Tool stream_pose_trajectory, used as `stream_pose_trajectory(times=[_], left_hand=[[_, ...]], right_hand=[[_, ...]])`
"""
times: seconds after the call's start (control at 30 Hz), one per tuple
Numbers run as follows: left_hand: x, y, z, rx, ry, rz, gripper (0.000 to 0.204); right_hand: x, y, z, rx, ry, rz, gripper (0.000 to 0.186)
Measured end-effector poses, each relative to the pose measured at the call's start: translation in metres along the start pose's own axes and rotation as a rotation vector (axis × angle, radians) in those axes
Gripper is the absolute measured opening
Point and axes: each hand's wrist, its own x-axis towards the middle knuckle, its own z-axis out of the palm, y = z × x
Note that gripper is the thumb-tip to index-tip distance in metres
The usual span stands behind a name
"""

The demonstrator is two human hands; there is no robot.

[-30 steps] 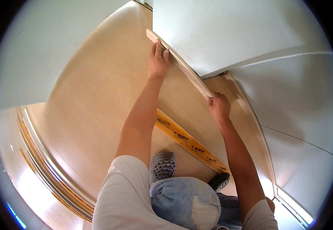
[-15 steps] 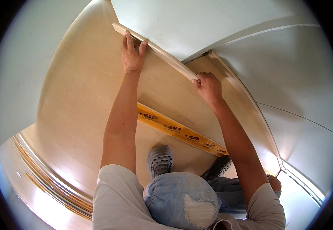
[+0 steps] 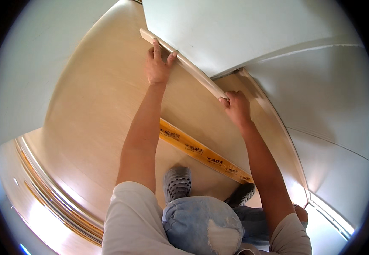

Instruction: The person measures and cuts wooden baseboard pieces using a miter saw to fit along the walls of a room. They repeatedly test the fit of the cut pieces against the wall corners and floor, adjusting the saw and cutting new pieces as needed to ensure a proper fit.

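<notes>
Tan floor (image 3: 91,110), pale wall (image 3: 252,34), trim strip (image 3: 195,73) along the wall's foot
Right hand (image 3: 238,107) has the near end pinched; left hand (image 3: 158,68) is splayed fairly wide, fingertips on the strip farther up.

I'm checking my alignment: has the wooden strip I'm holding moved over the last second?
No, not noticeably. Against the edge of the pale panel, the wooden strip keeps about the same place; the whole view shifted instead.
</notes>
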Motion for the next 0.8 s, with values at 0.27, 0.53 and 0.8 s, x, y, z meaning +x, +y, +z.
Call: stream_pose_trajectory(times=[0.27,0.53,0.8], left_hand=[[-0.002,0.0,0.001,0.092,-0.006,0.017,0.095],[0.0,0.008,-0.01,0.064,-0.039,-0.035,0.093],[-0.001,0.002,-0.005,-0.124,-0.046,-0.05,0.091]], right_hand=[[-0.002,-0.001,0.001,-0.021,0.013,0.001,0.023],[-0.001,-0.003,0.002,-0.037,-0.008,0.002,0.025],[-0.005,-0.006,0.0,0.021,0.034,0.005,0.022]])
